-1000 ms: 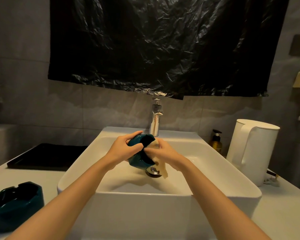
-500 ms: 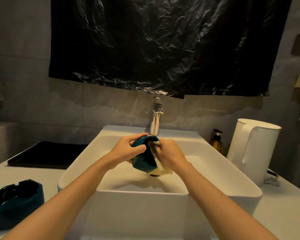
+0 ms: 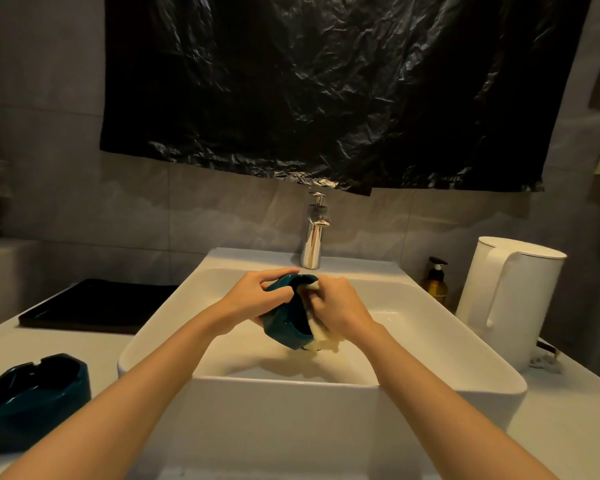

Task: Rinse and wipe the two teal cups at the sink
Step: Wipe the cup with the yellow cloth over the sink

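Observation:
Over the white sink my left hand grips a teal cup, tilted on its side with its mouth facing right. My right hand holds a pale yellow cloth pressed into the cup's mouth; a bit of cloth shows at the rim and more hangs below the hand. A second teal cup stands on the counter at the lower left, apart from both hands. No water runs from the chrome tap.
A black tray lies on the counter left of the sink. A white kettle and an amber pump bottle stand to the right. Black plastic sheeting hangs on the wall above the tap.
My right hand has pushed the cloth deeper into the cup and shifted up along its rim. The cup has turned slightly in my left hand.

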{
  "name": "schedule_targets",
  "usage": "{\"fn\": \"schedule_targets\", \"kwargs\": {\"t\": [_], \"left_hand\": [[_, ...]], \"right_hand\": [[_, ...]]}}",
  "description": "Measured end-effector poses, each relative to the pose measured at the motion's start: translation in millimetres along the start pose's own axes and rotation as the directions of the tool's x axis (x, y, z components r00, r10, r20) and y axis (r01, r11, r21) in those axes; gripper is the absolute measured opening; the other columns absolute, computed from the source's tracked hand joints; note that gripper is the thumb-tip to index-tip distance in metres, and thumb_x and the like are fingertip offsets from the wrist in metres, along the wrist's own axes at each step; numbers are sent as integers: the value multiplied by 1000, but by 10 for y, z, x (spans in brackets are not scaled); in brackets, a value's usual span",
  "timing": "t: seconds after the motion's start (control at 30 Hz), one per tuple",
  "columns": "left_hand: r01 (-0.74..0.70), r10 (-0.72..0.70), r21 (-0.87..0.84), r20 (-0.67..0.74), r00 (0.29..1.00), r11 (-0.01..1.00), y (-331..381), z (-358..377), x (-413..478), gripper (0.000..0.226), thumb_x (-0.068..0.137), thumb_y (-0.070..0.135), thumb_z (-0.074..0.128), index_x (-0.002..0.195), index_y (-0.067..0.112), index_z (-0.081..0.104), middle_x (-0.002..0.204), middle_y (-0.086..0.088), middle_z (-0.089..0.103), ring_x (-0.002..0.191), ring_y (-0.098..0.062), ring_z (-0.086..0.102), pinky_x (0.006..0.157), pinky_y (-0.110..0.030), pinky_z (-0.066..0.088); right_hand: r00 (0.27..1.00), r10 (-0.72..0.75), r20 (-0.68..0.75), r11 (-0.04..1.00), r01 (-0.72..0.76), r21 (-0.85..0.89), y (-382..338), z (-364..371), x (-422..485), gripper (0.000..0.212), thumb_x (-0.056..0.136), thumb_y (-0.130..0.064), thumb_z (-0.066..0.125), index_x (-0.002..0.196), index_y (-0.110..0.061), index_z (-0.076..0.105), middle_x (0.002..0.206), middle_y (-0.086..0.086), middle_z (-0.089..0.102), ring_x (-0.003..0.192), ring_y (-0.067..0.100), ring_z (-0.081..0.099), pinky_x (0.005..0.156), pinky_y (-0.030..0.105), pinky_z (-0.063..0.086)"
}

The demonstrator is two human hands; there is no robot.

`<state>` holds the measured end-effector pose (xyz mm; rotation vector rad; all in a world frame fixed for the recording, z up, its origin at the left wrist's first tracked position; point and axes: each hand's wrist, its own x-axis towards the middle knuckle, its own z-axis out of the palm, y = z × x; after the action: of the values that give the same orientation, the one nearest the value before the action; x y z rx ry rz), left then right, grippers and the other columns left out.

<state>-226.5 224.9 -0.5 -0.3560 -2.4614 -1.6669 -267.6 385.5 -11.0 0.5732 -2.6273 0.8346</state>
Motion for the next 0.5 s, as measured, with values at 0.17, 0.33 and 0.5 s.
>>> {"fn": "schedule_targets", "kwargs": {"t": [0.17,0.33,0.5], "left_hand": [[16,-16,71,-4,1000,997,-21,22,10,38,93,19,55,129,31,53,107,7,58,95,-16,58,63,-21,53],[36,-36,-15,-2,999,999,-6,22,35,35,95,19,51,124,38,54,103,5,60,84,-10,59,57,-19,55],[29,-33,-191,-18,999,981,26,12,64,55,89,30,62,137,42,39,122,3,51,102,-18,55,65,-24,56]], "right_hand": [[973,131,190,965,-169,198,-34,41,37,46,88,2,60,126,-18,45,113,4,55,99,17,52,86,30,52],[1000,21,16,998,-21,52,-18,20,-4,26,94,-7,49,119,-14,50,114,11,61,101,27,59,81,34,55],[984,102,-143,994,-95,50,-41,37,37,18,98,-15,43,111,-8,51,110,14,61,97,29,58,79,37,52]]}}
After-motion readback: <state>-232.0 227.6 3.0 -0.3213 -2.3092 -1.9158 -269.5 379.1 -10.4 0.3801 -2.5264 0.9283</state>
